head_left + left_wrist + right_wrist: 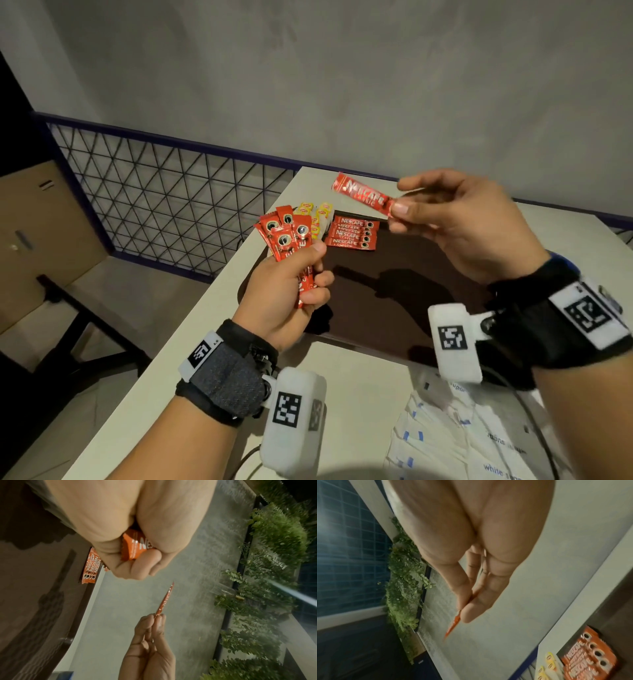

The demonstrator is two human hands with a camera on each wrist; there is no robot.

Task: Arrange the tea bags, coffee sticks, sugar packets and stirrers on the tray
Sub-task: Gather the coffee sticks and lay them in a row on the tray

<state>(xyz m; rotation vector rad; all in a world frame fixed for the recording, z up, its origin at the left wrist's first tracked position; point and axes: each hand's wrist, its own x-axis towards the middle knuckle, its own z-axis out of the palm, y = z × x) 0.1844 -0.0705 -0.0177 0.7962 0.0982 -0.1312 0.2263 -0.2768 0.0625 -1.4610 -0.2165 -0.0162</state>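
At centre frame, the left hand [291, 291] clutched a fanned bundle of red coffee sticks [286, 236] in a curled grip, while the right hand [459, 222] pinched one coffee stick [363, 193] by its end between thumb and fingertips above the dark tray [394, 291]. Four coffee sticks [352, 233] lay stacked at the tray's upper left corner, yellow tea bags [320, 210] just beside it on the bench [191, 342], and white sugar packets [462, 435] at lower right.
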